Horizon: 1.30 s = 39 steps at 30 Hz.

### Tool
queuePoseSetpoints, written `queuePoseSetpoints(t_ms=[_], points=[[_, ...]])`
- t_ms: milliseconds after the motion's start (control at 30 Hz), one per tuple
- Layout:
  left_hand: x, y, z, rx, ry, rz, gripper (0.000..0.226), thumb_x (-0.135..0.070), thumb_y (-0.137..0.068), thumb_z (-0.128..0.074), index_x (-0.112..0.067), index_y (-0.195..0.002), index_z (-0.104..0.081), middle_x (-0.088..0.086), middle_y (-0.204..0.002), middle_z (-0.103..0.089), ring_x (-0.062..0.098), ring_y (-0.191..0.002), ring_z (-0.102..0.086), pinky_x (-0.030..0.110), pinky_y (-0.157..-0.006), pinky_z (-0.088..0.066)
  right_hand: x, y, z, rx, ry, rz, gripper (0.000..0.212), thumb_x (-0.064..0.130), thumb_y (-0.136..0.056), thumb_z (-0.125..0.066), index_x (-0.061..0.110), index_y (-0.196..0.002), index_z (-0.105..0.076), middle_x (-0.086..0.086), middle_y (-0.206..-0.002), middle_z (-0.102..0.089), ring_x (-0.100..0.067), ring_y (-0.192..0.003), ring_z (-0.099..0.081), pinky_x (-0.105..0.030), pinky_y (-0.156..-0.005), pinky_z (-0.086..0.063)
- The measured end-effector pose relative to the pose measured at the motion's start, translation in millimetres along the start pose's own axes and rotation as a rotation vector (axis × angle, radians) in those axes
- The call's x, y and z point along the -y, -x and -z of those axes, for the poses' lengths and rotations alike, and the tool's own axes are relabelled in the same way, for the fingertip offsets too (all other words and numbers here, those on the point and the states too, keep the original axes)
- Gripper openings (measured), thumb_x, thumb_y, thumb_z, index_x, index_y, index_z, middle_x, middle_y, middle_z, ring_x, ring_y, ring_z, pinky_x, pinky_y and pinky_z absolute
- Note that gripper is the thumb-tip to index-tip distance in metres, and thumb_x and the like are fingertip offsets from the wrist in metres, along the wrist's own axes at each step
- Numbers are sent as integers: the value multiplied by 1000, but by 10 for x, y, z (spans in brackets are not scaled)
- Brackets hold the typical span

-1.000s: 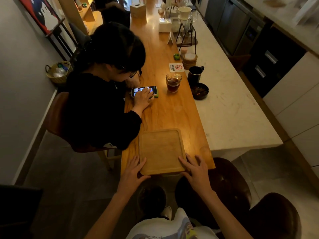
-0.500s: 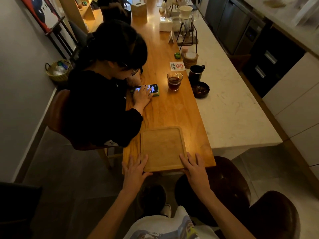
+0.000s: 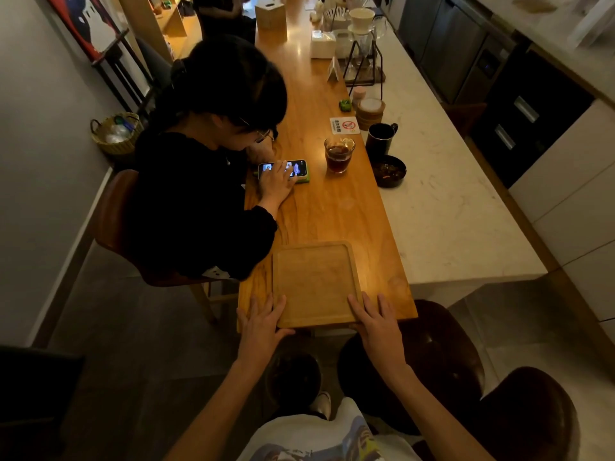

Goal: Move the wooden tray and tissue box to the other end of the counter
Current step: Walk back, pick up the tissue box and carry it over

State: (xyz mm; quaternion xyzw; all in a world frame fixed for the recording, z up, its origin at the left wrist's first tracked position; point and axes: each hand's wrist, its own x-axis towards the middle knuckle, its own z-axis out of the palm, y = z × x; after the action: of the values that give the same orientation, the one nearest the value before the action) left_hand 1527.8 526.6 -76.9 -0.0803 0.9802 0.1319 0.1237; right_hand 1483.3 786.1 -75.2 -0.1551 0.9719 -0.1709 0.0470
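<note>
**Tray bracketed at the near end**

Head view: the wooden tray [image 3: 316, 281] lies at 6 o'clock on the worktop [image 3: 332, 207]; left hand [image 3: 263, 322] and right hand [image 3: 374, 319] flank its near corners, fingers spread and nearly straight, probably steadying it; the tissue box [image 3: 270, 15] stands far off at 12 o'clock; a seated person [image 3: 199, 194] and a glass [image 3: 338, 154] crowd the route between.

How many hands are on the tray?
2. The left hand rests at the tray's near left corner, the right hand at its near right corner.
</note>
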Motion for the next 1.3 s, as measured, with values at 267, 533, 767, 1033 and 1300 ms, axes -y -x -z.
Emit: queuePoseSetpoints(t_ms=[267,533,767,1033,1300], points=[[-15,-5,5,-6,7,-8,84,-50,-86,-61,-28,-154,-17,6,-162,-18,42,-148,-4,70,-113,-5,-9,-22,-22,8,25,10,65,22,-89,-70,22,-148,-44,-14,-146,-52,-51,-137,-37,-65,-109,-35],[-36,10,34,-19,19,-18,82,-48,-87,-61,-27,-153,-17,8,-162,-17,42,-148,-3,69,-114,-2,-9,-32,-28,33,32,3,64,22,-92,-66,24,-151,-38,-12,-150,-47,-50,-140,-32,-62,-114,-28],[-8,-1,27,4,16,-10,83,-48,-86,-61,-27,-154,-18,9,-162,-19,43,-147,-4,70,-114,-4,-21,-43,-45,40,42,13,66,20,-91,-68,22,-150,-40,-14,-149,-49,-51,-138,-35,-63,-114,-28],[-14,72,31,-47,77,-26,88,-48,-87,-62,-30,-154,-7,8,-163,-14,39,-148,-1,66,-116,-3,-37,-16,-40,40,-108,-11,78,26,-91,-68,29,-154,-23,-12,-155,-39,-45,-145,-22,-62,-117,-21],[33,85,78,-13,201,142,95,-59,-86,-58,-21,-155,-7,15,-163,4,35,-148,12,60,-118,1,-141,-23,-54,125,-135,-144,98,66,-85,-52,22,-157,-4,-8,-166,0,-28,-151,13,-49,-120,-19]])
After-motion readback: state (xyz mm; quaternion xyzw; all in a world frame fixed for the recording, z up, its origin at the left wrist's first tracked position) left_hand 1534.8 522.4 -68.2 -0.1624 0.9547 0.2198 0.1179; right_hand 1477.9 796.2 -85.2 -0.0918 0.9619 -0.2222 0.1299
